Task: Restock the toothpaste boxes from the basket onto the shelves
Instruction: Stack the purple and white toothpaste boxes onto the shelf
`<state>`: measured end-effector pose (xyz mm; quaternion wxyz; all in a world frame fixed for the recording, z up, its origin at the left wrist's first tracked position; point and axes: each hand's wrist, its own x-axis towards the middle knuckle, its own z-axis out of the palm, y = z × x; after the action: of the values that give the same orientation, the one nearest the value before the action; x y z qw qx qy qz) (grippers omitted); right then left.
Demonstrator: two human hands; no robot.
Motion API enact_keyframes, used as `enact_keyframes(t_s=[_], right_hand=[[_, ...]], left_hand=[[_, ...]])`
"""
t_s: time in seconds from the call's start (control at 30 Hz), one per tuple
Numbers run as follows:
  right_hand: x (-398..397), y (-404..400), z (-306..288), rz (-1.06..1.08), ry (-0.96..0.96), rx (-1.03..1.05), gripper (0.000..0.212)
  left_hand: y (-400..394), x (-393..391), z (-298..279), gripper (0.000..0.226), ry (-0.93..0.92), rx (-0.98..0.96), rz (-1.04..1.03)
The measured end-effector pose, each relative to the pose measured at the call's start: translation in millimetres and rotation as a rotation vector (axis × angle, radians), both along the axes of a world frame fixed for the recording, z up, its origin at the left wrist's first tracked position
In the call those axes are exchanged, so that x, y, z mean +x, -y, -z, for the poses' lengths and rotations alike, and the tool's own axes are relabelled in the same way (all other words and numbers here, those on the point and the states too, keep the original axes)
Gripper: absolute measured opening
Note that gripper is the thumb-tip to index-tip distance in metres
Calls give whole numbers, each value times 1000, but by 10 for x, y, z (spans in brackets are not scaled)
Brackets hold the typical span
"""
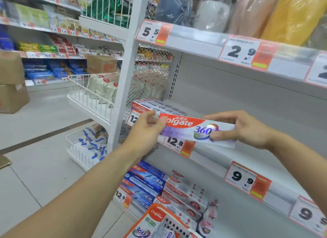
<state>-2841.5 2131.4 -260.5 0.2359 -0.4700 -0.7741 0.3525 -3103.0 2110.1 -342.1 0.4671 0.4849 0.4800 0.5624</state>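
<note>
At the bottom edge of the view, nearest the camera, the orange basket is seen, with a Colgate 360 box standing in it and more stock beside it that is too blurred to name. Just beyond, on the lower shelf, blue Colgate boxes are stacked at the left end with red-and-white Colgate boxes touching them on the right; the rest of that shelf towards its right end is bare.

Above these, one Colgate 360 toothpaste box is held level in the air in front of the middle shelf's front edge, just over the 12.8 price tag. Its left end is pinched by the left hand, thumb on the front face and curled fingers behind. Its right end is gripped by the right hand, the thumb pressed under the front face and the fingers curled over the top.

Farther back, a short row of Colgate boxes lies at the left rear corner of the middle shelf, against the mesh side panel. Wrapped bundles are stored on the top shelf.

The step in hand is judged to be placement of this box on the middle shelf. The next move calls for the box to be carried over the front edge and set down flat beside the existing row, logo facing out, before another is fetched from the basket.
</note>
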Motion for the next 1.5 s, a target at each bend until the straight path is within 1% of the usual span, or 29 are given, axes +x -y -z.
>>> enact_keyframes(t_s=[0.03, 0.07, 0.13, 0.2, 0.27, 0.33, 0.43, 0.5, 0.6, 0.67, 0.73, 0.8, 0.93, 0.97, 1.0, 1.07, 1.13, 1.23, 1.3, 1.4, 1.5], right_hand=[[60, -80, 36, 82, -35, 65, 48], [95, -176, 75, 170, -58, 130, 50], [66, -448, 126, 324, -91, 265, 48], [7, -757, 153, 435, -63, 373, 45], [-61, -1058, 183, 452, -71, 398, 44], [-132, -1357, 235, 446, -88, 379, 44], [-262, -1798, 350, 473, -70, 356, 45], [-388, -1996, 444, 467, -90, 350, 46], [-575, -2100, 570, 399, -138, 306, 43], [-630, -2106, 592, 378, -185, 228, 38], [-639, -2116, 555, 373, -177, 152, 35], [-631, -2128, 500, 358, -140, 145, 35], [-722, -2160, 487, 303, 4, 278, 37], [-750, -2177, 505, 287, 38, 285, 37], [-777, -2191, 527, 275, 50, 260, 35], [-822, -2173, 559, 259, 56, 145, 33], [-850, -2115, 567, 232, 117, 51, 34], [-812, -2061, 544, 202, 271, 62, 34], [-793, -2001, 547, 203, 318, 53, 36], [-807, -1949, 612, 280, 209, -42, 39], [-852, -1934, 586, 334, 173, -66, 37]], left_hand=[[-133, 4, -40, 41, -105, 43, -101], [-271, -4, -72, 40, -162, 75, -147], [-574, -33, -121, 38, -292, 124, -141], [-850, -19, -118, 39, -505, 153, -120], [-1039, 17, -63, 40, -739, 215, -152], [-1190, 50, 28, 43, -911, 244, -176], [-1348, 61, 231, 52, -1048, 145, -121], [-1386, 63, 373, 51, -1067, 145, -103], [-1401, 50, 496, 51, -1059, 212, -128], [-1427, 47, 525, 50, -1053, 235, -138], [-1427, 51, 540, 49, -1038, 243, -148], [-1416, 63, 546, 48, -1017, 242, -144], [-1404, 71, 531, 49, -995, 229, -123], [-1405, 72, 533, 49, -989, 229, -121], [-1402, 74, 538, 49, -981, 229, -122], [-1396, 75, 546, 49, -962, 233, -128], [-1395, 70, 545, 49, -960, 237, -130], [-1398, 68, 549, 49, -959, 241, -119], [-1403, 69, 559, 48, -956, 242, -118], [-1416, 75, 564, 47, -964, 246, -132], [-1409, 73, 564, 48, -963, 247, -129]])
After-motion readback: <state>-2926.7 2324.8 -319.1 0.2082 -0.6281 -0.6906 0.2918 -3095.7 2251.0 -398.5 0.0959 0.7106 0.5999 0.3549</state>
